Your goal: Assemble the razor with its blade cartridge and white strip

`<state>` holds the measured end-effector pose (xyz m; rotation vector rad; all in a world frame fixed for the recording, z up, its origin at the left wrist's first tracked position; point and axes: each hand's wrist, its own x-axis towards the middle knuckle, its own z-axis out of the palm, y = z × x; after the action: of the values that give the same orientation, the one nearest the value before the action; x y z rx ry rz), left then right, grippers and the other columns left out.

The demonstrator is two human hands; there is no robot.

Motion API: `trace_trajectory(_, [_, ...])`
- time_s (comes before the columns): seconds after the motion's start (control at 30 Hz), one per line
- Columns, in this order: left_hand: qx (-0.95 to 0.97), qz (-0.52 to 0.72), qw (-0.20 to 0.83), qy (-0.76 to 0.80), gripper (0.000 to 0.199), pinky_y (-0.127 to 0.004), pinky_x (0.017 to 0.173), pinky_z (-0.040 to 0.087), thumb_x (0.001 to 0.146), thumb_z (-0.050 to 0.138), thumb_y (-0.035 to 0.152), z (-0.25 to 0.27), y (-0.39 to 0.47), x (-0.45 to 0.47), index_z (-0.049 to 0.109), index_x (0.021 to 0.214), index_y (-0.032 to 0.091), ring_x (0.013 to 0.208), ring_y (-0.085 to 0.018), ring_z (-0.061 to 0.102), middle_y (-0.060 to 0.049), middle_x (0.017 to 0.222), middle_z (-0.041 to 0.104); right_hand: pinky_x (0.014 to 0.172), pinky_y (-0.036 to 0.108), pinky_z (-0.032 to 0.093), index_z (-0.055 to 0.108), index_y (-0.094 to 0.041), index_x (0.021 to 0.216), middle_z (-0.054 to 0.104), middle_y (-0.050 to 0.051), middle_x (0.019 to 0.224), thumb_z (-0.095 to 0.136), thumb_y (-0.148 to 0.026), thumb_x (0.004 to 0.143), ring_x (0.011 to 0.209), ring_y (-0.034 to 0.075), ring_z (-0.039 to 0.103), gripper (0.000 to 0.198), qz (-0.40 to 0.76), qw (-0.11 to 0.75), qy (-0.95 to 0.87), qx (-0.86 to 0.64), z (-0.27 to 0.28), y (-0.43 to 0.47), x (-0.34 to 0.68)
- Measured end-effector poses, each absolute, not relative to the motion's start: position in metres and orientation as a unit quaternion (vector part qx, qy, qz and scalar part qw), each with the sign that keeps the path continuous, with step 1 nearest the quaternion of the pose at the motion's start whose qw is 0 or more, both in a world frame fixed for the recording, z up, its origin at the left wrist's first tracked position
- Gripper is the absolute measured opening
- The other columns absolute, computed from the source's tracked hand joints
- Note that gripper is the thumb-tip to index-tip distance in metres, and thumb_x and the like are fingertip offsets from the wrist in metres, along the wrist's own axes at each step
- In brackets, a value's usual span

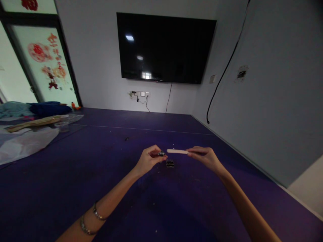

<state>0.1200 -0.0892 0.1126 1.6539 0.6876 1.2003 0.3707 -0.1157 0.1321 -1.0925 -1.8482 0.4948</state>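
In our left hand, near the middle of the frame, thumb and fingers are pinched closed on a small dark cylindrical piece with a shiny band; it is too small to name further. Our right hand, right of centre, has its fingertips closed on one end of a pale flat wooden stick, which lies nearly level, its rounded free end pointing left and just beside the piece, apparently not touching it. To work well here, we should keep the left pinch firm but light, hold the stick flat and steady, and bring the two together slowly, since a long free end likely wobbles; gripping it nearer the tip would give us finer control. Just below the left fingertips, a small dark block sits on the purple surface, and we do well to keep our wrists clear of it. Two bracelets circle our left forearm at lower left. Farther out, a wall-mounted television fills the upper middle.
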Motion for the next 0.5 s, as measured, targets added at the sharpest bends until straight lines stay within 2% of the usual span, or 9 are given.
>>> trace_trajectory(0.13, [0.684,0.494,0.457,0.283,0.018,-0.026,0.063,0.046,0.063,0.072,0.021,0.1113,-0.0881,0.1196,0.056,0.068,0.016,0.065,-0.013,0.062,0.000,0.068,0.067,0.066,0.029,0.049,0.072,-0.021,0.086,0.069,0.006,0.085,0.063,-0.040,0.073,0.078,0.019,0.062,0.024,0.212,0.443,-0.760,-0.426,0.1317,-0.1160,0.3669])
trace_trajectory(0.3, [0.677,0.488,0.477,0.276,0.017,-0.028,0.069,0.048,0.064,0.071,0.020,0.1125,-0.0888,0.1187,0.056,0.068,0.015,0.074,-0.015,0.064,-0.003,0.076,0.069,0.066,0.028,0.049,0.072,-0.021,0.086,0.069,0.006,0.084,0.063,-0.040,0.073,0.076,0.018,0.062,0.025,0.204,0.452,-0.748,-0.441,0.1291,-0.1139,0.3672])
trace_trajectory(0.5, [0.683,0.495,0.455,0.285,0.018,-0.026,0.063,0.047,0.063,0.073,0.021,0.1110,-0.0881,0.1206,0.056,0.067,0.015,0.064,-0.012,0.062,0.000,0.068,0.066,0.066,0.028,0.048,0.072,-0.021,0.086,0.069,0.006,0.084,0.064,-0.040,0.073,0.077,0.018,0.062,0.025,0.214,0.444,-0.757,-0.429,0.1283,-0.1138,0.3663])
